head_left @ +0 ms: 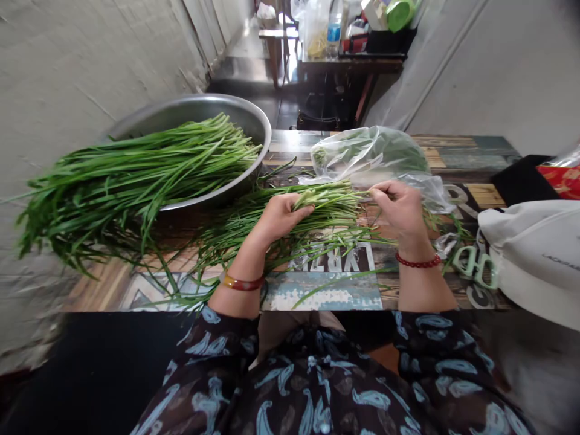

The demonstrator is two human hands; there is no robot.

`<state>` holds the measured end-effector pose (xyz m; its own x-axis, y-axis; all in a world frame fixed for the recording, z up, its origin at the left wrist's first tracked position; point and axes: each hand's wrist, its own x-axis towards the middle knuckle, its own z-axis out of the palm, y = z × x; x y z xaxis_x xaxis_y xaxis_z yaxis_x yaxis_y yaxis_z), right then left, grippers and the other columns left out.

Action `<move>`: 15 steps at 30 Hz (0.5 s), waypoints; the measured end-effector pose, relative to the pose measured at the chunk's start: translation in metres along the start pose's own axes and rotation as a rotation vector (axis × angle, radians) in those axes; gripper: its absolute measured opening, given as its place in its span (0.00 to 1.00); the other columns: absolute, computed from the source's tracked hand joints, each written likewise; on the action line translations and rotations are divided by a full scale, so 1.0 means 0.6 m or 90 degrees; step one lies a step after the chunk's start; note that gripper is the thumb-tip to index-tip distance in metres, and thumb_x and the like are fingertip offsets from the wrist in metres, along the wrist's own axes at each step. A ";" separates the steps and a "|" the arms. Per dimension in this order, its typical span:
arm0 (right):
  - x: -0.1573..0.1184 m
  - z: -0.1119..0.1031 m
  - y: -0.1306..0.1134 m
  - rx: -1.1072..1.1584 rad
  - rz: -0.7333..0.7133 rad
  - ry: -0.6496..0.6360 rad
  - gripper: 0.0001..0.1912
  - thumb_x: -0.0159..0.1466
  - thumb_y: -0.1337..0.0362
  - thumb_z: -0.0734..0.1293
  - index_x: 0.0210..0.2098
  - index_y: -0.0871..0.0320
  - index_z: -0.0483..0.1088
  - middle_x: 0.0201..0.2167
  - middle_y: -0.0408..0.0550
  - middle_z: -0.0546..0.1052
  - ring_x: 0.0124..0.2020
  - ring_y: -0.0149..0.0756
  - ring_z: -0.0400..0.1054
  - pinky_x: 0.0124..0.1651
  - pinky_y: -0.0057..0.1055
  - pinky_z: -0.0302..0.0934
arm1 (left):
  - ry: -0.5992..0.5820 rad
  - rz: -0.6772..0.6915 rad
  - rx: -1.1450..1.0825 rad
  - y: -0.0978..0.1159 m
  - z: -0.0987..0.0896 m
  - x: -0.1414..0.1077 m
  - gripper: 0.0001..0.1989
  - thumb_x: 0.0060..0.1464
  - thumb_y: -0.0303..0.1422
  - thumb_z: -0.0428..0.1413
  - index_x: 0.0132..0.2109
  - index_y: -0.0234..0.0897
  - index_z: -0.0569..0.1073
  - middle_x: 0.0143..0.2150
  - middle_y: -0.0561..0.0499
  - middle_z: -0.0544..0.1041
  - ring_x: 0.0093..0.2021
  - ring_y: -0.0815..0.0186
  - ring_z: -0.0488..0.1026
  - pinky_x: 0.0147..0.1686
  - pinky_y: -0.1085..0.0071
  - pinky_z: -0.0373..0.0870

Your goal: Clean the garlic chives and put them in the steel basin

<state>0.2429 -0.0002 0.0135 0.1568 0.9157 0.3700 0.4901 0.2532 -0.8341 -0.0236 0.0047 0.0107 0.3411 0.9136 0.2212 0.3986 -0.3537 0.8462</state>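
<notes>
A pile of long green garlic chives (pixel 244 220) lies on the patterned table in front of me, pale stem ends to the right. My left hand (pixel 284 216) is closed around a small bunch of the chives, thumb on top. At the stem ends, my right hand (pixel 399 205) pinches the tip of a chive stalk between thumb and forefinger. Behind and to the left, a large metal basin (pixel 267 130) holds a thick heap of chives (pixel 158 157), whose leaves hang over its left rim. A clear plastic bag (pixel 371 151) with more greens inside lies beyond my hands.
Green-handled scissors (pixel 475 266) lie right of my right wrist, beside a white cap (pixel 534 254). A black box (pixel 519 178) sits at the table's right end. Loose leaves and scraps are scattered about. Behind, another table (pixel 351 65) carries a water bottle (pixel 334 33) and bags.
</notes>
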 end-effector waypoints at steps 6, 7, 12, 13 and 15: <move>0.001 -0.001 0.005 -0.004 0.003 -0.030 0.07 0.59 0.64 0.67 0.26 0.56 0.76 0.27 0.45 0.79 0.32 0.36 0.71 0.37 0.32 0.64 | 0.085 0.001 -0.023 -0.001 0.005 -0.001 0.19 0.54 0.36 0.58 0.22 0.36 0.59 0.23 0.57 0.57 0.26 0.72 0.54 0.28 0.72 0.51; 0.001 -0.002 0.003 -0.012 -0.002 -0.063 0.07 0.59 0.64 0.67 0.26 0.56 0.76 0.27 0.45 0.79 0.32 0.36 0.71 0.38 0.32 0.64 | 0.128 -0.004 -0.041 -0.001 0.005 0.000 0.19 0.54 0.37 0.58 0.22 0.36 0.59 0.22 0.57 0.56 0.26 0.72 0.53 0.28 0.72 0.51; -0.004 -0.015 -0.016 -0.034 -0.019 -0.266 0.09 0.60 0.60 0.68 0.27 0.58 0.76 0.27 0.46 0.78 0.29 0.33 0.69 0.33 0.30 0.61 | 0.251 -0.043 -0.134 -0.006 0.009 0.002 0.15 0.53 0.38 0.59 0.25 0.36 0.66 0.23 0.57 0.63 0.26 0.71 0.58 0.28 0.73 0.54; -0.004 -0.018 -0.019 -0.041 -0.024 -0.308 0.10 0.60 0.60 0.68 0.27 0.58 0.76 0.27 0.46 0.78 0.28 0.33 0.68 0.32 0.29 0.60 | 0.263 -0.047 -0.147 -0.007 0.009 0.002 0.14 0.53 0.39 0.60 0.26 0.36 0.67 0.23 0.56 0.64 0.26 0.71 0.59 0.28 0.73 0.55; -0.005 -0.022 -0.020 -0.053 -0.052 -0.386 0.11 0.61 0.59 0.68 0.26 0.58 0.76 0.26 0.46 0.78 0.28 0.32 0.68 0.31 0.29 0.59 | 0.269 -0.053 -0.166 -0.005 0.009 0.002 0.15 0.53 0.40 0.60 0.26 0.36 0.68 0.23 0.56 0.65 0.26 0.71 0.59 0.28 0.73 0.55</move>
<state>0.2480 -0.0098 0.0278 -0.3881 0.9148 0.1123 0.5495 0.3275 -0.7687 -0.0199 0.0054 0.0059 -0.0790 0.9571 0.2789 0.1658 -0.2633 0.9504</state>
